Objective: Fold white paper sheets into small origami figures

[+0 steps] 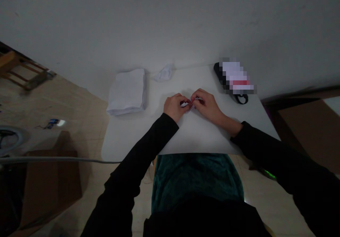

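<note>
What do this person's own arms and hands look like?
Both arms wear plain black long sleeves. The left sleeve reaches the wrist; the right sleeve ends higher, baring some forearm. The left hand and right hand are ungloved, with no watch visible.

The table (153, 104) lies free between stack (126, 91) and left hand (175, 106), with crumpled piece (164, 73) and wall (186, 24) beyond, black item (234, 77) far right.

A dim wall (170, 24) meets beige tiled floor (89, 129).
</note>
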`<state>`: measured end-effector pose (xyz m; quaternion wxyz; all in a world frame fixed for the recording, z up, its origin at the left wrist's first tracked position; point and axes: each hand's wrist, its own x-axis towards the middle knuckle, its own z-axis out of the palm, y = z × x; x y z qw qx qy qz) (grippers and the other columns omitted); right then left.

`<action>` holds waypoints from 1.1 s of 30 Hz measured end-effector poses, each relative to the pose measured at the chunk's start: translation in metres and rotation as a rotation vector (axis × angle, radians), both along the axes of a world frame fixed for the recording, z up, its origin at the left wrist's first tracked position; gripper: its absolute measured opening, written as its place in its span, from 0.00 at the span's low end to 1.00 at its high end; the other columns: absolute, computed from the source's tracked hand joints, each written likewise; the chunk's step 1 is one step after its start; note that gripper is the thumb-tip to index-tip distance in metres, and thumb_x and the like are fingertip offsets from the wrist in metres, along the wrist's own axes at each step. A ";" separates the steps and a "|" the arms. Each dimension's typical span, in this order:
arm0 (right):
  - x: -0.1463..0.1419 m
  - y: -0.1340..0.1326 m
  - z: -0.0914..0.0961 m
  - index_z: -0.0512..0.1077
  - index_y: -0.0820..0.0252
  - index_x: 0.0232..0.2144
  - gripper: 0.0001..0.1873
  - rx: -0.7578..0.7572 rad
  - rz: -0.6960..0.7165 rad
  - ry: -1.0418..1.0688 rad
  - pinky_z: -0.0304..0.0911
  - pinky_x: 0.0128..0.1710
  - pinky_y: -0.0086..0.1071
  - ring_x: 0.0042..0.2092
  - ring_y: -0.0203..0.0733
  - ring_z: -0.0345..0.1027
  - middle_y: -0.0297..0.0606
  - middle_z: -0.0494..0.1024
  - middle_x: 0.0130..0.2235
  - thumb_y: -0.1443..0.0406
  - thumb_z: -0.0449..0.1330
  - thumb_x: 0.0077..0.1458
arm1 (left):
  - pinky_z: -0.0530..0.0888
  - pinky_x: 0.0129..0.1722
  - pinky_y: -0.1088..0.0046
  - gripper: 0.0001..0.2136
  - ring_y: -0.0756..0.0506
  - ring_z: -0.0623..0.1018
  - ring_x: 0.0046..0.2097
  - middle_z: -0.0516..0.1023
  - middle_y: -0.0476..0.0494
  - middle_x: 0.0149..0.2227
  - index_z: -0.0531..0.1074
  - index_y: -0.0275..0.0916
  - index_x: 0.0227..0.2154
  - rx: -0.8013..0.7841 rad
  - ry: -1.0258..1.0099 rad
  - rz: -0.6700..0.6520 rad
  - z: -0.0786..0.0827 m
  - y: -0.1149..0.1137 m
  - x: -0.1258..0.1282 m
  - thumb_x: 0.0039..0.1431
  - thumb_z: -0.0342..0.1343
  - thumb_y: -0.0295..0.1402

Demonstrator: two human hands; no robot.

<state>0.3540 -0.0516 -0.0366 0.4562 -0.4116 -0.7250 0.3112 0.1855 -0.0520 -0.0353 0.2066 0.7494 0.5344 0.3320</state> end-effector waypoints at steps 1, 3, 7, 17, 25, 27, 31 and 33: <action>0.000 0.000 0.000 0.68 0.58 0.25 0.05 0.006 -0.001 -0.007 0.58 0.31 0.34 0.30 0.38 0.63 0.35 0.69 0.30 0.70 0.54 0.49 | 0.63 0.30 0.70 0.03 0.50 0.69 0.27 0.73 0.50 0.27 0.81 0.43 0.27 0.003 0.029 0.000 0.001 0.000 0.001 0.49 0.67 0.34; 0.000 0.000 0.001 0.68 0.57 0.25 0.05 0.014 -0.012 -0.021 0.58 0.31 0.33 0.31 0.38 0.63 0.35 0.70 0.30 0.71 0.54 0.49 | 0.64 0.32 0.69 0.03 0.49 0.71 0.28 0.74 0.49 0.28 0.81 0.43 0.28 -0.019 0.101 0.006 0.005 0.000 0.002 0.51 0.66 0.35; -0.002 0.000 0.000 0.68 0.58 0.25 0.05 0.045 -0.029 -0.040 0.57 0.31 0.33 0.32 0.38 0.64 0.35 0.70 0.30 0.70 0.54 0.49 | 0.67 0.37 0.69 0.04 0.47 0.75 0.34 0.76 0.48 0.33 0.79 0.41 0.31 -0.108 0.229 0.018 0.015 0.002 0.007 0.53 0.64 0.34; -0.004 -0.002 0.000 0.71 0.59 0.25 0.07 0.086 -0.052 -0.060 0.57 0.30 0.33 0.30 0.38 0.63 0.36 0.69 0.30 0.70 0.53 0.49 | 0.69 0.43 0.63 0.05 0.45 0.77 0.36 0.78 0.47 0.35 0.80 0.42 0.32 -0.093 0.245 0.021 0.013 0.001 0.007 0.53 0.64 0.36; 0.000 -0.003 0.003 0.71 0.61 0.25 0.07 0.085 -0.062 -0.063 0.55 0.29 0.31 0.29 0.36 0.62 0.35 0.69 0.30 0.71 0.54 0.49 | 0.71 0.34 0.72 0.02 0.50 0.74 0.32 0.73 0.47 0.33 0.80 0.38 0.30 0.064 -0.007 -0.120 -0.004 0.000 -0.004 0.55 0.64 0.31; 0.000 -0.002 0.002 0.71 0.61 0.25 0.07 0.083 -0.064 -0.070 0.55 0.28 0.31 0.28 0.35 0.61 0.35 0.69 0.29 0.71 0.54 0.49 | 0.72 0.35 0.72 0.01 0.50 0.73 0.32 0.72 0.47 0.33 0.80 0.38 0.30 0.071 -0.021 -0.150 -0.006 0.003 -0.006 0.55 0.64 0.30; 0.000 -0.002 0.002 0.72 0.61 0.25 0.07 0.083 -0.049 -0.067 0.54 0.28 0.31 0.27 0.34 0.60 0.35 0.69 0.30 0.70 0.54 0.49 | 0.73 0.38 0.69 0.02 0.49 0.73 0.36 0.70 0.46 0.35 0.81 0.40 0.32 0.092 0.044 -0.166 -0.009 0.007 -0.008 0.55 0.64 0.30; -0.001 -0.002 0.002 0.72 0.61 0.26 0.07 0.081 -0.042 -0.071 0.54 0.28 0.31 0.27 0.34 0.60 0.35 0.69 0.30 0.71 0.54 0.49 | 0.73 0.38 0.69 0.03 0.48 0.72 0.36 0.69 0.46 0.36 0.81 0.40 0.33 0.073 0.057 -0.168 -0.009 0.007 -0.007 0.55 0.63 0.30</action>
